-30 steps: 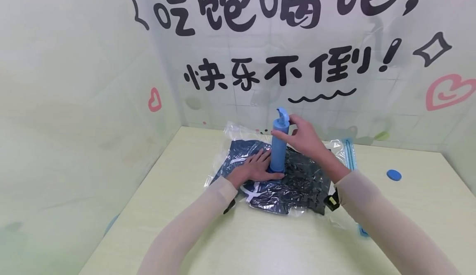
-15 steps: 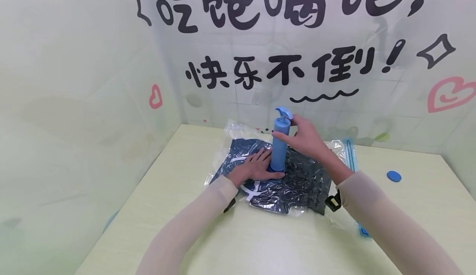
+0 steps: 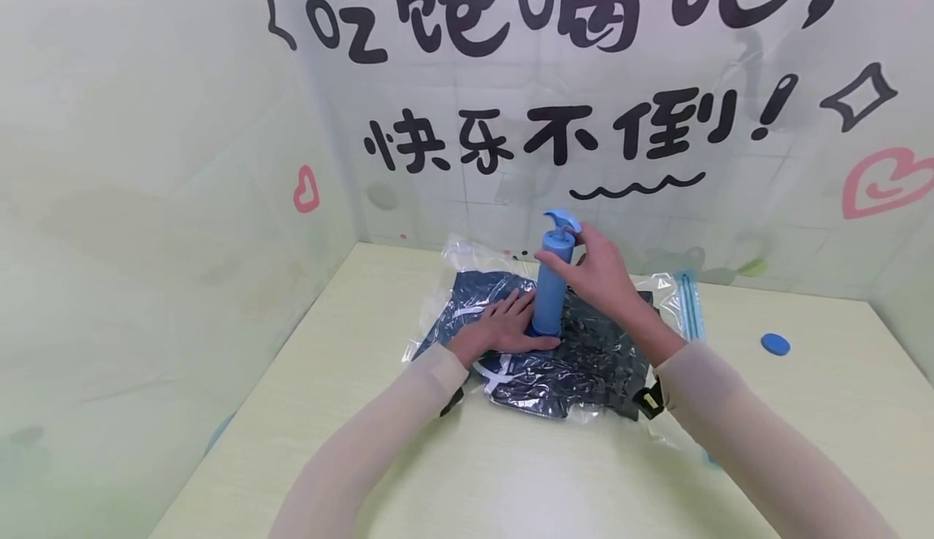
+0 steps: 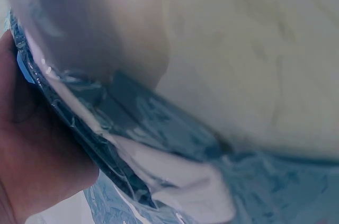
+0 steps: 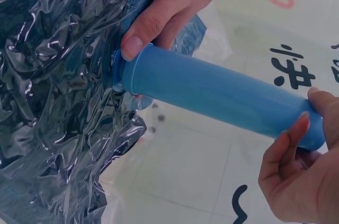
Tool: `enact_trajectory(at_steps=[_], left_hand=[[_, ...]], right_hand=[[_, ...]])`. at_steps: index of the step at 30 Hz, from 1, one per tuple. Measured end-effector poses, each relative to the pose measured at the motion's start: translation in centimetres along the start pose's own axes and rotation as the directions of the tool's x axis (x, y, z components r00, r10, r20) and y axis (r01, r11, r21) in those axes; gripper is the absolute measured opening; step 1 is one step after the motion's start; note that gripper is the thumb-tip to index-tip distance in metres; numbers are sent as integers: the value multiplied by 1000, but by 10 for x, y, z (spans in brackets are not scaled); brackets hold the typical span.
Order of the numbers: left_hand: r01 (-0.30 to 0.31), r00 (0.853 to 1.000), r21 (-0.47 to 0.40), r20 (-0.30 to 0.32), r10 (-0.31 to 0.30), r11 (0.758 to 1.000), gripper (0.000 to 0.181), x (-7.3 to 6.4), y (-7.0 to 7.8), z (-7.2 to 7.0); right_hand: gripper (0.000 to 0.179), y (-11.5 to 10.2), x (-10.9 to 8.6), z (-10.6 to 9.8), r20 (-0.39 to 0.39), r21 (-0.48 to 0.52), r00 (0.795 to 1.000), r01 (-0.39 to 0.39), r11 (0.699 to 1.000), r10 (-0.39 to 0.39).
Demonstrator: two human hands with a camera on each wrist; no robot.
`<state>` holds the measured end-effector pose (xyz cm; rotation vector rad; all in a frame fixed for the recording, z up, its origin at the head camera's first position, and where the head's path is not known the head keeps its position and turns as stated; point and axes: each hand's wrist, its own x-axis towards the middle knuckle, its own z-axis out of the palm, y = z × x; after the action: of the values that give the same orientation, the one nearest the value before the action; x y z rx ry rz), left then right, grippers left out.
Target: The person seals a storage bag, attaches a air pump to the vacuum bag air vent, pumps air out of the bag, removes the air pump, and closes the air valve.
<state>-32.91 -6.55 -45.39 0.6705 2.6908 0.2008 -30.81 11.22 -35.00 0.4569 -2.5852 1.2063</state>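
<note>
The person is pumping air out of a bag (image 3: 584,361) that is lying on the desk (image 3: 511,474), directly under both hands. The pump (image 3: 550,288) is standing upright on the bag's valve, between the two hands. The left hand (image 3: 503,324) is lying flat on the bag, fingers straight and spread, pressing the plastic down just beside the pump's foot; in the right wrist view its thumb (image 5: 139,38) is touching the pump's base. The right hand (image 3: 601,267) is curling its fingers round the top of the pump barrel, just below the handle (image 3: 560,221).

Judging by the crinkled plastic hugging the dark cloth (image 3: 606,344) inside, the bag looks already partly sucked flat, so the pumping seems well along rather than just beginning. The next stroke calls for the pump to stay square on the valve, the left hand holding the base down firmly, since a tilt could break the seal. A cap (image 3: 775,344) is lying on the desk well to the right of the right hand.
</note>
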Motion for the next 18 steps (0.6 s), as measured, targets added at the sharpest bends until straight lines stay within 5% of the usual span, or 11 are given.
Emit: enact_trajectory(at_steps=[18], left_hand=[[8,1000,-6,-3,-8,1000,98,3,-2,4]], right_hand=[[60,-1,0,-11,170,33,985,7,999,-13]])
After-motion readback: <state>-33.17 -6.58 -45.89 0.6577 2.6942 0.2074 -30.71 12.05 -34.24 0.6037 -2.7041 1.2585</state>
